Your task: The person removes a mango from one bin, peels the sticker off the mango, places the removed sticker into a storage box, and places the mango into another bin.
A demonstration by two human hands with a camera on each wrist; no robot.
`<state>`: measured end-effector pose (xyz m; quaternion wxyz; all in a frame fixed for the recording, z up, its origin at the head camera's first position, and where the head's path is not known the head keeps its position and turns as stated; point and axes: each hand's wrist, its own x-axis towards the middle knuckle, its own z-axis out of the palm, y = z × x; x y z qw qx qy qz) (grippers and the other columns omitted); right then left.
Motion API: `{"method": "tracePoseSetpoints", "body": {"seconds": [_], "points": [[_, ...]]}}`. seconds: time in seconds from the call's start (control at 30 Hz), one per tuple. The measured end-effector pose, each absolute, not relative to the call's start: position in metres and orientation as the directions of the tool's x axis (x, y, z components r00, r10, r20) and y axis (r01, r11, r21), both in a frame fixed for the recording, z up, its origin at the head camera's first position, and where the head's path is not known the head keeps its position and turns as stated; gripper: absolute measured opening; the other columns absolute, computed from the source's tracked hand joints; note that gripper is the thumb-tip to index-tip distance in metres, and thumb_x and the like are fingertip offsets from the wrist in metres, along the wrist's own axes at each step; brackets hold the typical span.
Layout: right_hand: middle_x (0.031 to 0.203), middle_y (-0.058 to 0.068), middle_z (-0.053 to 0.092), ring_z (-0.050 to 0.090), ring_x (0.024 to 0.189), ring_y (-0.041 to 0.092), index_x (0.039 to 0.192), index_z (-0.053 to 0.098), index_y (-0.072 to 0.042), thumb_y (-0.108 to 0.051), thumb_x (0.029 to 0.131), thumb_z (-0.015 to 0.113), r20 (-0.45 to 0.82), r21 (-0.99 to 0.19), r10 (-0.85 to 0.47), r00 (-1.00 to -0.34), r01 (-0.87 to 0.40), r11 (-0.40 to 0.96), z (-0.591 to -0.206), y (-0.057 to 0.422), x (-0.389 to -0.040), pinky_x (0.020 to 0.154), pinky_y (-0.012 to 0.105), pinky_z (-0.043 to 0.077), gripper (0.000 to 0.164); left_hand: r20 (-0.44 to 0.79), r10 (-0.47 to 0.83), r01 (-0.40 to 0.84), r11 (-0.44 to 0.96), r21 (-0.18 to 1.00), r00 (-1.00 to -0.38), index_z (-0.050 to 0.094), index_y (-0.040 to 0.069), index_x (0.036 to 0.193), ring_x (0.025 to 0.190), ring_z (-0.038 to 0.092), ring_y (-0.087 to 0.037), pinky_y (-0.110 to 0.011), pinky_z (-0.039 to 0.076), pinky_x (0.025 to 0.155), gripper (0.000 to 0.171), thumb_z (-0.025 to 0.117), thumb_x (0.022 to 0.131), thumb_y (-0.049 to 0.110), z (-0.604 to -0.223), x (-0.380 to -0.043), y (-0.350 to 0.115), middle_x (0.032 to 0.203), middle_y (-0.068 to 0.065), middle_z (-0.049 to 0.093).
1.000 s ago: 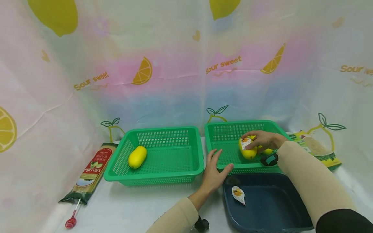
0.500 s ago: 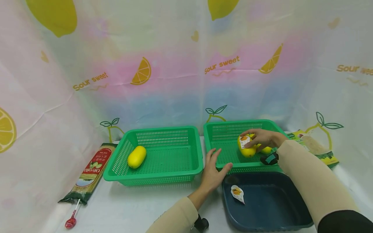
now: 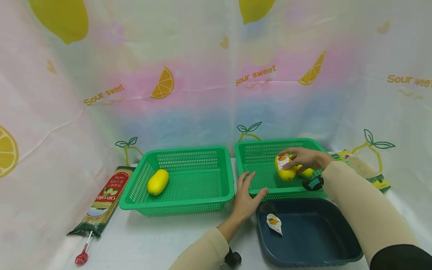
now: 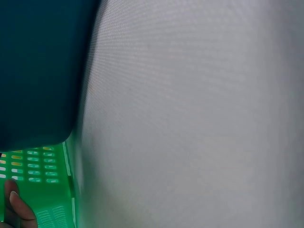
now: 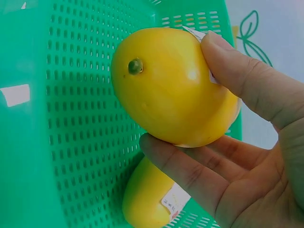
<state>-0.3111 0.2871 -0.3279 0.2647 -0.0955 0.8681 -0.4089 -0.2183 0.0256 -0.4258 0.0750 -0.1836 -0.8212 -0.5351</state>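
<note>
My right hand [image 3: 305,158] pinches a yellow mango [image 5: 166,90] between thumb and fingers, over the right green basket [image 3: 258,150]. A white sticker [image 3: 282,162] with a fruit picture is on the mango, partly under the thumb in the right wrist view. Beneath my fingers a second yellow mango [image 5: 147,194], also labelled, lies in the basket. At that basket's front left corner my left hand [image 3: 245,202] stands with fingers spread, fingertips right at the rim. Only a little of the left hand shows low in the left wrist view.
A left green basket [image 3: 189,208] holds one yellow mango [image 3: 158,182]. In front of the right basket is a dark blue tray [image 3: 314,232] with a loose sticker [image 3: 274,224]. An Olivoila packet [image 3: 108,197] and red lollipop [image 3: 81,258] lie left, a yellow-green packet [image 3: 366,168] right.
The head view has drifted slightly, so things sit a little further left. The right hand keeps its grip on the mango, and the left hand stays by the basket corner.
</note>
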Motion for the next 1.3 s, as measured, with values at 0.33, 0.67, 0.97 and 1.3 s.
{"method": "tracePoseSetpoints", "body": {"seconds": [0.33, 0.67, 0.97, 1.3], "points": [[0.150, 0.036, 0.025, 0.049, 0.127, 0.043, 0.154, 0.026, -0.007, -0.025, 0.093, 0.069, -0.378, -0.769, -0.387, -0.841, 0.052, 0.638, -0.324, 0.289, -0.306, 0.096, 0.053, 0.052, 0.077, 0.322, 0.225, 0.385, 0.359, 0.850, -0.920, 0.039, 0.021, 0.151, 0.142, 0.041, -0.034, -0.056, 0.044, 0.104, 0.064, 0.061, 0.095, 0.043, -0.427, -0.219, 0.026, 0.161, -0.006, 0.027], [0.153, 0.037, 0.018, 0.042, 0.132, 0.048, 0.154, 0.026, -0.007, -0.024, 0.093, 0.068, -0.365, -0.778, -0.389, -0.846, 0.047, 0.627, -0.319, 0.290, -0.304, 0.096, 0.053, 0.052, 0.076, 0.320, 0.232, 0.385, 0.349, 0.854, -0.919, 0.039, 0.020, 0.151, 0.142, 0.040, -0.034, -0.056, 0.044, 0.105, 0.064, 0.061, 0.096, 0.041, -0.425, -0.218, 0.024, 0.161, -0.007, 0.026], [0.150, 0.037, 0.025, 0.050, 0.127, 0.043, 0.154, 0.027, -0.007, -0.025, 0.093, 0.069, -0.339, -0.777, -0.391, -0.855, 0.020, 0.630, -0.308, 0.291, -0.302, 0.093, 0.049, 0.055, 0.076, 0.319, 0.230, 0.384, 0.354, 0.853, -0.919, 0.039, 0.020, 0.151, 0.143, 0.039, -0.033, -0.056, 0.044, 0.105, 0.063, 0.061, 0.096, 0.042, -0.425, -0.219, 0.025, 0.162, -0.006, 0.025], [0.149, 0.034, 0.030, 0.056, 0.121, 0.034, 0.154, 0.028, -0.009, -0.024, 0.092, 0.071, -0.315, -0.803, -0.393, -0.864, 0.022, 0.596, -0.304, 0.291, -0.298, 0.095, 0.050, 0.054, 0.077, 0.321, 0.235, 0.390, 0.362, 0.847, -0.917, 0.040, 0.020, 0.151, 0.143, 0.039, -0.033, -0.056, 0.043, 0.105, 0.063, 0.061, 0.096, 0.042, -0.427, -0.220, 0.025, 0.162, -0.006, 0.024]]}}
